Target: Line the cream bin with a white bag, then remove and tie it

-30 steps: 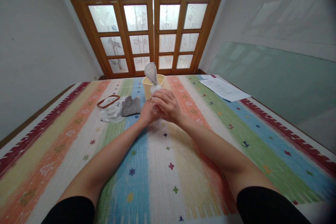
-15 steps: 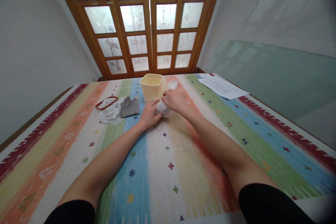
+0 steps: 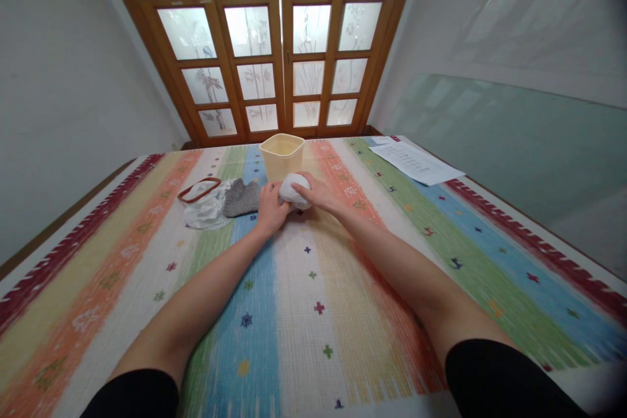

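A white cloth rolled into a rounded bundle (image 3: 295,191) is between my two hands, just in front of the pale yellow square tub (image 3: 283,157). My left hand (image 3: 273,208) grips the bundle's left side. Around its right side curl the fingers of my right hand (image 3: 315,192), thumb lying across the front. What kind of cloth it is I cannot make out. Left of my hands lie a grey knitted piece (image 3: 241,198) and a crumpled white cloth (image 3: 206,210), with a reddish-brown band (image 3: 200,190) resting on its upper part.
A striped, colourful tablecloth (image 3: 298,313) covers the table. Printed papers (image 3: 416,163) lie at the far right. Behind the table stand wooden doors with frosted panes (image 3: 307,29), with walls on either side.
The white cloth was longer, with one end sticking out past my right hand; now it is a compact ball. My right hand has shifted left and turned around it.
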Action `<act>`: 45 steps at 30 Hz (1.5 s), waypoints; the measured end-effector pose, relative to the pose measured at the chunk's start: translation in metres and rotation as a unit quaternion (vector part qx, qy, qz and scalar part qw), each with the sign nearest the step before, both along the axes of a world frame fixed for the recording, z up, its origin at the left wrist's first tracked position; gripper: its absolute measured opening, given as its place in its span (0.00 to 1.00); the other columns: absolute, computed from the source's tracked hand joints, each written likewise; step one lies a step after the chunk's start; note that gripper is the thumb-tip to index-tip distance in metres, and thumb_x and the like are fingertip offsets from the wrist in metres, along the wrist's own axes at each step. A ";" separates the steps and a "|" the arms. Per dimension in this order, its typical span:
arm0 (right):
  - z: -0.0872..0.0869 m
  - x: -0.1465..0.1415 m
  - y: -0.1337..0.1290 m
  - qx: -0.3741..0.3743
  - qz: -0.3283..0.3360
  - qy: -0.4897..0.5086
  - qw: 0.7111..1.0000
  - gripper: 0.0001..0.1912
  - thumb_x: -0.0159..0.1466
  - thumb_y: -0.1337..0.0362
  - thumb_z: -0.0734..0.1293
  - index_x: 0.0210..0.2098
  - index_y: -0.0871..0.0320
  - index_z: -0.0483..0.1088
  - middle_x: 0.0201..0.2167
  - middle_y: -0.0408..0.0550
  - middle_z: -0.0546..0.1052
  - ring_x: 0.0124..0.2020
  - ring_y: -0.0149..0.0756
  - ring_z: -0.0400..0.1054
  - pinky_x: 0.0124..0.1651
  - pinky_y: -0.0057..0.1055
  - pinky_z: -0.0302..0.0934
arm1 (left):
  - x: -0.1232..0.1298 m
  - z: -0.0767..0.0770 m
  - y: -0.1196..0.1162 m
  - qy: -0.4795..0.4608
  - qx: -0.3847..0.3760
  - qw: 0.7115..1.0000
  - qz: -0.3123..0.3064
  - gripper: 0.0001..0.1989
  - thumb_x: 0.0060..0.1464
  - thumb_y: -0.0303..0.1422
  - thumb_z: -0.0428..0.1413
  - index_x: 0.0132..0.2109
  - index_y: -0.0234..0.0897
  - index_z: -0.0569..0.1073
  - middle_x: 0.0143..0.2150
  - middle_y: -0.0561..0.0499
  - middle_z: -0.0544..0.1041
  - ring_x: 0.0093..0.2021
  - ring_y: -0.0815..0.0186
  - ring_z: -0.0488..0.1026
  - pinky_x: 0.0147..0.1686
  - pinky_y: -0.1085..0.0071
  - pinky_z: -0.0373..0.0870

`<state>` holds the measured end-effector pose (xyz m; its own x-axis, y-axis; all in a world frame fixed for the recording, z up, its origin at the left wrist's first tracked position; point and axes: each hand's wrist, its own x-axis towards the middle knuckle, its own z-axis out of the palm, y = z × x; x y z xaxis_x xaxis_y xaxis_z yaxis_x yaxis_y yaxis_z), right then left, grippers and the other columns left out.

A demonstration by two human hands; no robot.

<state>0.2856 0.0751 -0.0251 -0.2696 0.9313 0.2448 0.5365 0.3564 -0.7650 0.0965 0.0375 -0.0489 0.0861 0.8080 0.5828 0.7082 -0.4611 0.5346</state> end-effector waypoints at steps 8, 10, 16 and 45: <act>-0.021 -0.016 -0.006 0.113 0.004 0.051 0.992 0.27 0.67 0.50 0.67 0.60 0.57 0.68 0.57 0.56 0.76 0.57 0.46 0.71 0.62 0.44 0.63 | 0.000 -0.003 0.000 0.000 -0.006 1.000 0.017 0.15 0.59 0.32 0.56 0.53 0.38 0.75 0.51 0.43 0.74 0.53 0.51 0.70 0.57 0.54 0.68; -0.023 -0.018 -0.008 0.137 -0.034 0.025 0.990 0.23 0.68 0.51 0.65 0.56 0.57 0.70 0.54 0.57 0.77 0.55 0.47 0.70 0.61 0.45 0.63 | 0.001 -0.003 0.000 0.006 -0.006 1.000 0.024 0.16 0.58 0.31 0.56 0.53 0.39 0.75 0.51 0.43 0.74 0.53 0.50 0.70 0.57 0.54 0.68; -0.016 -0.014 -0.015 0.131 -0.082 0.000 0.988 0.15 0.68 0.54 0.62 0.48 0.54 0.70 0.44 0.51 0.78 0.44 0.45 0.71 0.50 0.40 0.64 | 0.004 0.001 -0.004 0.035 0.002 0.999 0.031 0.20 0.55 0.33 0.59 0.55 0.40 0.75 0.53 0.41 0.76 0.56 0.45 0.70 0.59 0.48 0.67; -0.013 -0.026 -0.014 0.039 -0.074 0.276 0.957 0.27 0.68 0.39 0.58 0.49 0.55 0.69 0.51 0.54 0.78 0.52 0.44 0.73 0.57 0.39 0.68 | -0.004 0.000 0.008 -0.142 -0.025 0.988 0.054 0.17 0.53 0.32 0.64 0.49 0.39 0.72 0.47 0.46 0.74 0.51 0.54 0.71 0.54 0.57 0.70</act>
<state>0.2597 0.0616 -0.0383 0.0553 0.9224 0.3822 0.1069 0.3751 -0.9208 0.0929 0.0454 -0.0488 -0.1631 0.8324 0.5297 0.5705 -0.3584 0.7390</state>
